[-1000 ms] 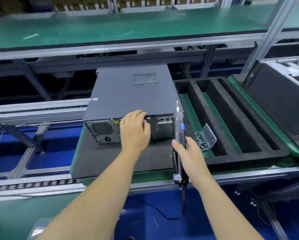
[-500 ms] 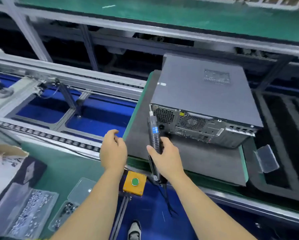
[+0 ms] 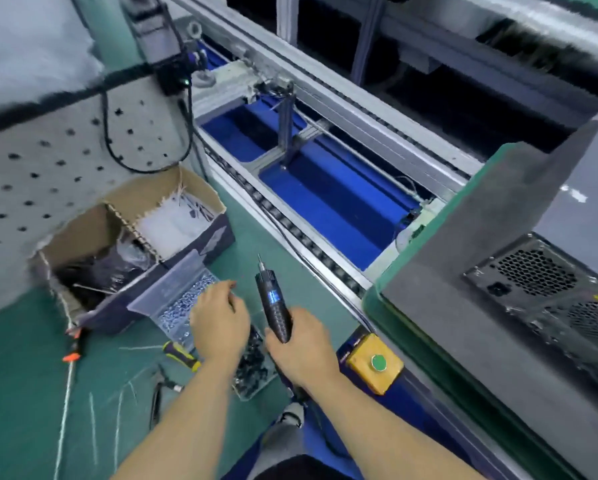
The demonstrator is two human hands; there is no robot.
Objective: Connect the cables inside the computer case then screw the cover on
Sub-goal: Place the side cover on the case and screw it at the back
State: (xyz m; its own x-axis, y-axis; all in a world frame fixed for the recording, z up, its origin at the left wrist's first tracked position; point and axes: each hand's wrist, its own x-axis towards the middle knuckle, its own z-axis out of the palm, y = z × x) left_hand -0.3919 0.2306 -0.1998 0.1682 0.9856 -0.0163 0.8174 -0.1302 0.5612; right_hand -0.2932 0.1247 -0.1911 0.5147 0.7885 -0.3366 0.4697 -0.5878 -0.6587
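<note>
Here: right hand point(image 3: 302, 351) fingers gripping one screwdriver point(image 3: 275, 306); left hand point(image 3: 219, 323) fingers loosely curled, empty, over two screw trays point(image 3: 173, 299).

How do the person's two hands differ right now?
The right hand is wrapped round the electric screwdriver, bit pointing up and away; the left hand carries no tool. The left hand reaches over the clear screw tray, fingers bent; the right hand sits nearer the conveyor. Both are bare.
</note>
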